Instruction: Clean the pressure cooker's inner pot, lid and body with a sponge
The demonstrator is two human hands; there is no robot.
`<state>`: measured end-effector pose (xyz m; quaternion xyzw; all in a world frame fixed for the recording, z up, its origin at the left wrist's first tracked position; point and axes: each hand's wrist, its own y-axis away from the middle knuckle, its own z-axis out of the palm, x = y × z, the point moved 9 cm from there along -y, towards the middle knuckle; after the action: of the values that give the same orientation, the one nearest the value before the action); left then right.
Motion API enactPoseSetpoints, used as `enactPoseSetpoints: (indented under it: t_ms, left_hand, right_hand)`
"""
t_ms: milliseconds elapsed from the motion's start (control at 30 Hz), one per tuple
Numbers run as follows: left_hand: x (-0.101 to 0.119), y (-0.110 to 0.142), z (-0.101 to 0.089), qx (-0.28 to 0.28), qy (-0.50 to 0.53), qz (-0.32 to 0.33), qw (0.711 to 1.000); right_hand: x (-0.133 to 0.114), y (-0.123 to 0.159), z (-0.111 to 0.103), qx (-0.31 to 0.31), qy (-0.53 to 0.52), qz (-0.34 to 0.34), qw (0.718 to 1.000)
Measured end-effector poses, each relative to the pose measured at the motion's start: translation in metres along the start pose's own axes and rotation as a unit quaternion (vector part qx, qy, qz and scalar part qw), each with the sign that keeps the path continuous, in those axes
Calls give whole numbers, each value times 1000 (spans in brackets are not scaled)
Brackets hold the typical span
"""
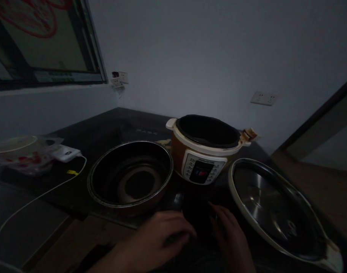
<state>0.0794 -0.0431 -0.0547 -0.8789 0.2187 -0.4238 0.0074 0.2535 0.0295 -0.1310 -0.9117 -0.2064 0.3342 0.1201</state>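
My left hand (164, 239) is low in the middle, in front of a wide dark pan (130, 201). Its fingers curl toward the thumb and are slightly blurred. To its right is my right hand (230, 235), fingers bent inward, with a small glint beside them. Between the hands is a very dark patch whose kind I cannot make out. Just beyond them stands an electric pressure cooker (179, 151), lidless, with a black inner pot (207, 131) in it. Its round lid (271, 201) lies to the right of my right hand, metal inner side up.
Everything stands on a dark tabletop (102, 125) against a pale wall. At the left are a plastic-wrapped bowl (20, 151) and a white power strip (66, 153) with a cable (37, 197) hanging over the edge. Wall sockets (263, 98) are behind. A brownish object (248, 134) sits at the cooker's right handle.
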Motion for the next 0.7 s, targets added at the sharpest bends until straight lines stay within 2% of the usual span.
enactPoseSetpoints:
  t_ms: [133, 233, 367, 433, 533, 600, 700]
  left_hand:
    - [-69, -35, 34, 122, -61, -120, 983]
    - [-97, -46, 49, 132, -106, -173, 970]
    - [-101, -51, 58, 90, -89, -195, 973]
    - [-100, -53, 59, 71, -56, -207, 974]
    - [-100, -55, 56, 75, 1, -220, 973]
    - [-95, -57, 55, 86, 55, -206, 973]
    - [-79, -58, 53, 89, 179, -157, 967]
  right_hand:
    - [21, 6, 13, 44, 56, 18, 997]
    - [34, 8, 18, 49, 85, 36, 995]
    - [39, 5, 18, 41, 62, 52, 996]
    - [39, 2, 15, 32, 22, 71, 997]
    - [41, -1, 10, 23, -67, 111, 991]
    - [44, 0, 11, 10, -151, 143, 978]
    - [43, 5, 16, -18, -284, 188, 940]
